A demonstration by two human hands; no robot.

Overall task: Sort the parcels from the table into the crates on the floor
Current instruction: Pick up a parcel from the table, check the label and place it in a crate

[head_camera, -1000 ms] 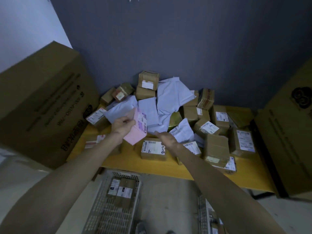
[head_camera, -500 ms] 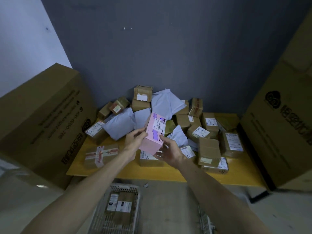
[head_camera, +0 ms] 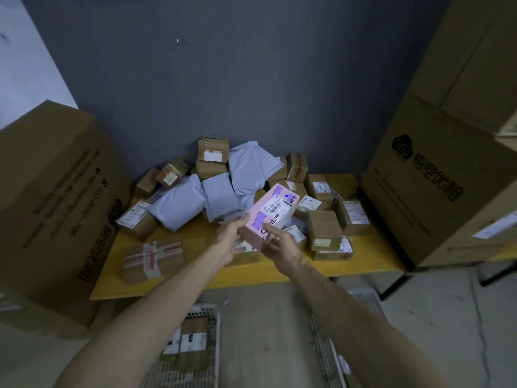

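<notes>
Both hands, left hand [head_camera: 230, 242] and right hand [head_camera: 281, 246], hold a pink box [head_camera: 270, 217] above the yellow table [head_camera: 195, 278]. Parcels [head_camera: 223, 186] are heaped there. Two crates [head_camera: 193, 345] sit on the floor below.

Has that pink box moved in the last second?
Yes. The pink box has gone rightward: it was over the grey mailers, and now covers the brown boxes right of them, held by both hands.
</notes>
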